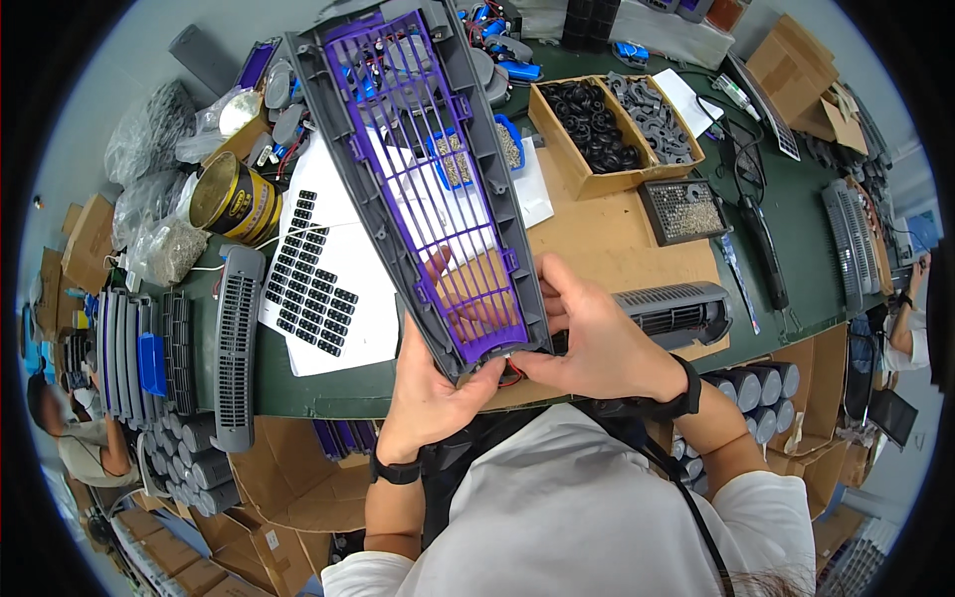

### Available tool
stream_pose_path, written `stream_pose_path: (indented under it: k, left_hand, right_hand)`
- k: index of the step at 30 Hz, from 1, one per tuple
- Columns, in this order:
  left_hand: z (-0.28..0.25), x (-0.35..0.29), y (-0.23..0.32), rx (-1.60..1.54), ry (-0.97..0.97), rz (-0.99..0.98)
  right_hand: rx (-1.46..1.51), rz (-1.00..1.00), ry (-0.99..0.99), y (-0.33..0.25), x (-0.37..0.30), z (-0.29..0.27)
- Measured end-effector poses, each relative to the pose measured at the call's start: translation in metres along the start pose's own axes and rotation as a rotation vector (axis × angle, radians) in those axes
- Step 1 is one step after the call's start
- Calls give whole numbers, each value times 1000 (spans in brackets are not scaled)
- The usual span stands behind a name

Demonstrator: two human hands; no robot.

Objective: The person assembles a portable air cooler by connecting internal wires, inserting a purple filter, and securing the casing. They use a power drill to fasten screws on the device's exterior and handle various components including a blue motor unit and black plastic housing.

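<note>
Both hands hold up a long grey plastic housing (502,189) with a purple slatted grille (477,234) set inside it. The piece tapers toward me. My left hand (428,393) is closed on its near narrow end, with fingers behind the slats and the thumb at the end edge. My right hand (602,338) grips the near right corner, its thumb close to the left thumb. Between the thumbs sits a small part that I cannot make out, with a bit of red wire (512,375) beside it. Another grey slatted housing (671,313) lies just right of my right hand.
On the green table (378,393) a white sheet with black pads (313,274) lies left, near a yellow-black tin (234,199). A divided cardboard box (617,179) of black and grey parts, a screw tray (684,212) and an electric screwdriver (764,254) are on the right.
</note>
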State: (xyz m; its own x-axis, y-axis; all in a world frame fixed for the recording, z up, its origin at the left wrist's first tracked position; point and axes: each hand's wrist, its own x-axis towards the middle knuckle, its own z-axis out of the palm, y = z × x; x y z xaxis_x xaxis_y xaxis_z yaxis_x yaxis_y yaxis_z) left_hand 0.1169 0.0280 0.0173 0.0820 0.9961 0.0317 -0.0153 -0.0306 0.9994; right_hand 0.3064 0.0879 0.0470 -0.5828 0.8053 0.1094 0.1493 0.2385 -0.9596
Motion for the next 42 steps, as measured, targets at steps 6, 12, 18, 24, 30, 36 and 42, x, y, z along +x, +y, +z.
stream_pose_path:
  k: [6, 12, 18, 24, 30, 36, 42]
  left_hand:
    - [-2, 3, 3, -144, -33, 26]
    - [-3, 6, 0, -205, -10, -50]
    - [3, 7, 7, -249, -44, -22]
    - [11, 7, 11, -232, 20, 29]
    - [13, 4, 6, -78, 75, 36]
    - [31, 1, 7, 144, 165, 277]
    - [35, -1, 20, 563, 127, 542]
  right_hand:
    - [138, 102, -62, 1, 4, -8]
    - [128, 152, -102, 2, 6, -11]
    - [158, 291, -203, -6, 9, -24]
    - [55, 149, -110, -32, 9, -53]
    - [-211, 9, -127, -74, 17, -75]
    - [-282, -2, -137, -80, 45, -55]
    - [-422, 198, -38, -102, 52, -44]
